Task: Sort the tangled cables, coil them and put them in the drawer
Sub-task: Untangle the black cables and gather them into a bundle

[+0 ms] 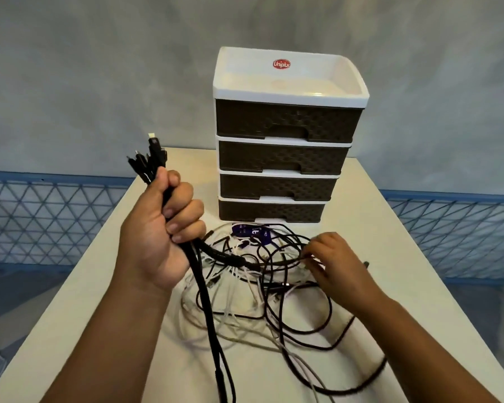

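1. Nearest the lens: bundle of black cables (216, 330) hanging down from the left hand (157, 228), fist wrapped tight round them, plug ends (150, 158) sticking up out of the top.
2. Tangled cables (262, 289), black and white mixed, sprawled across the counter (99, 286) between both arms, purple tags (250, 231) at the far edge of the mess.
3. Right hand (332, 260) down in the tangle, fingertips pinching a thin black cable, low over the counter.
4. Just behind the pile: drawer unit (285, 141), four dark woven-look drawers, all pushed in, white tray top with a red sticker (281, 64).
5. Blue lattice railing (41, 222) and a grey wall further back.
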The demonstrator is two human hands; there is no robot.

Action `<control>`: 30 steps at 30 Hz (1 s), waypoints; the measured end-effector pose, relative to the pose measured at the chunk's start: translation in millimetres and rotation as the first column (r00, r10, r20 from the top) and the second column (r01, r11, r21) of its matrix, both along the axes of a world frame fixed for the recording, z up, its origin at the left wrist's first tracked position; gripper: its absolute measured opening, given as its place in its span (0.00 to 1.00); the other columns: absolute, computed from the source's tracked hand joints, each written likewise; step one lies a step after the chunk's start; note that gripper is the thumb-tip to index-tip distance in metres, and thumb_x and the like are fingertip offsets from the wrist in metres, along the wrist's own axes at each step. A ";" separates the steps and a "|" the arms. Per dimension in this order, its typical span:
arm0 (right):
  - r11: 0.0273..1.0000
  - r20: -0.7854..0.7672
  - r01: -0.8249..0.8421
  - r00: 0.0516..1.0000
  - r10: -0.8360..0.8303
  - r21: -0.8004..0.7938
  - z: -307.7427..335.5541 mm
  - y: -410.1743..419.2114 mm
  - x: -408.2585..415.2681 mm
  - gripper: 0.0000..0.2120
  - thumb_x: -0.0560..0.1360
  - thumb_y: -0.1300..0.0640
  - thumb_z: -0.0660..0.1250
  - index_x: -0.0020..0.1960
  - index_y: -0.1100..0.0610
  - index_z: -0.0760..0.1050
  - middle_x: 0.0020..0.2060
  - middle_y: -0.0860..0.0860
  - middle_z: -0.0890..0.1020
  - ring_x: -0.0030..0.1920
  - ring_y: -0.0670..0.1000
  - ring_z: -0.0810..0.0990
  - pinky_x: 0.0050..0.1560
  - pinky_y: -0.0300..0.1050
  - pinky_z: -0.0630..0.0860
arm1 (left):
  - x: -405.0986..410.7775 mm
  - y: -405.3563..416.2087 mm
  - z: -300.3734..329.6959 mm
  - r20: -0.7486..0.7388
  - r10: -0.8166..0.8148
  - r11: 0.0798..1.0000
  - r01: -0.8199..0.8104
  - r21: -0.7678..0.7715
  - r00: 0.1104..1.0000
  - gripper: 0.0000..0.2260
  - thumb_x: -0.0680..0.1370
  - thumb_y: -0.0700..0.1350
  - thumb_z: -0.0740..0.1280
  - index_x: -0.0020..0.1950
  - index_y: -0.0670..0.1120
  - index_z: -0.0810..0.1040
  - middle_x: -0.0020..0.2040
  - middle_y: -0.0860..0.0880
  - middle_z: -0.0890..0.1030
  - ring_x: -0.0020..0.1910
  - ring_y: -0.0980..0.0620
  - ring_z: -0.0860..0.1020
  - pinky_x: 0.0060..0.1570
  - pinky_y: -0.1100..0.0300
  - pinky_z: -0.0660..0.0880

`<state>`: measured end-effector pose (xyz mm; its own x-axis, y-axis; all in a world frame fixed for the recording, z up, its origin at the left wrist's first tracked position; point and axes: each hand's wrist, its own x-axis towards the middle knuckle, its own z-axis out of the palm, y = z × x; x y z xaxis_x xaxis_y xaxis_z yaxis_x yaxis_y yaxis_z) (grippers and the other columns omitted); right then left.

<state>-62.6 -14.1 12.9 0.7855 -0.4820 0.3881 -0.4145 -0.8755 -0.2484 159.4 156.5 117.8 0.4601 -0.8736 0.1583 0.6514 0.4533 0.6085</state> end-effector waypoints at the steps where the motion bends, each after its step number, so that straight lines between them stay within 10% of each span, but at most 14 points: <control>1: 0.996 0.030 0.079 0.996 -0.078 -0.033 4.4 -11.2 -2.7 0.03 0.75 0.58 0.71 0.49 0.55 0.81 0.46 0.52 0.80 0.50 0.53 0.75 0.51 0.48 0.76 | 2.4 1.5 0.7 0.005 0.010 1.000 -0.010 0.018 1.000 0.14 0.84 0.52 0.53 0.41 0.50 0.70 0.24 0.55 0.61 0.20 0.59 0.55 0.16 0.71 0.57; 6: 0.942 0.188 0.335 0.924 -0.333 0.020 58.6 -35.2 1.9 0.09 0.80 0.53 0.62 0.54 0.55 0.78 0.44 0.53 0.80 0.45 0.54 0.77 0.42 0.44 0.69 | -4.3 -2.9 -0.8 0.064 0.035 0.987 -0.045 0.153 0.997 0.09 0.79 0.50 0.60 0.40 0.49 0.71 0.22 0.55 0.59 0.18 0.61 0.57 0.15 0.70 0.53; 13: 0.944 0.631 -0.244 0.774 0.050 0.224 154.7 20.6 36.2 0.06 0.82 0.56 0.61 0.57 0.51 0.74 0.48 0.51 0.84 0.52 0.52 0.84 0.53 0.60 0.80 | -31.9 -20.8 0.5 0.238 -0.113 0.911 0.005 0.413 0.965 0.17 0.81 0.54 0.61 0.59 0.41 0.78 0.25 0.55 0.57 0.21 0.60 0.55 0.18 0.69 0.52; 17: 0.729 0.543 -0.602 0.750 0.378 0.325 175.5 54.9 42.9 0.07 0.80 0.67 0.63 0.57 0.63 0.75 0.51 0.59 0.83 0.56 0.57 0.83 0.57 0.61 0.79 | -44.7 -29.0 11.2 0.227 -0.276 0.867 0.140 0.478 0.934 0.22 0.74 0.64 0.62 0.36 0.49 0.83 0.24 0.56 0.56 0.20 0.61 0.53 0.20 0.68 0.47; 20: 0.565 0.468 -0.684 0.729 0.499 0.461 167.8 58.2 39.4 0.10 0.79 0.72 0.61 0.57 0.65 0.76 0.52 0.61 0.83 0.56 0.59 0.82 0.60 0.53 0.79 | -43.4 -32.6 13.0 0.163 -0.268 0.866 0.163 0.472 0.949 0.16 0.74 0.51 0.65 0.27 0.50 0.71 0.23 0.57 0.58 0.19 0.62 0.55 0.17 0.71 0.48; 23: 0.329 0.659 -0.714 0.699 0.278 0.618 149.9 44.7 36.5 0.16 0.79 0.74 0.56 0.63 0.64 0.72 0.54 0.59 0.82 0.55 0.57 0.83 0.58 0.52 0.78 | -34.2 -30.3 10.7 0.136 -0.256 0.870 0.167 0.464 0.957 0.14 0.79 0.45 0.59 0.33 0.49 0.70 0.22 0.56 0.59 0.18 0.62 0.55 0.17 0.71 0.49; 25: 0.385 0.634 -0.602 0.772 0.054 0.700 131.4 31.9 37.8 0.16 0.79 0.71 0.59 0.65 0.60 0.72 0.52 0.57 0.81 0.48 0.52 0.82 0.49 0.47 0.80 | -30.3 -25.5 11.9 0.156 -0.284 0.879 0.192 0.437 0.946 0.10 0.78 0.46 0.60 0.37 0.47 0.72 0.22 0.56 0.59 0.19 0.61 0.54 0.17 0.71 0.50; 30: 0.830 -0.049 0.000 0.998 0.033 0.558 73.8 17.4 57.3 0.07 0.77 0.54 0.70 0.54 0.53 0.81 0.44 0.49 0.80 0.35 0.41 0.77 0.40 0.42 0.73 | -26.9 -15.0 19.4 0.238 -0.405 0.905 0.351 0.240 0.883 0.09 0.75 0.47 0.62 0.37 0.46 0.75 0.24 0.54 0.54 0.23 0.58 0.51 0.20 0.67 0.49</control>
<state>-5.3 3.2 86.6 0.8070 -0.5904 0.0146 -0.4282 -0.6020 -0.6739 132.5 141.5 137.2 0.0504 -0.9975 0.0490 0.5435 0.0685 0.8366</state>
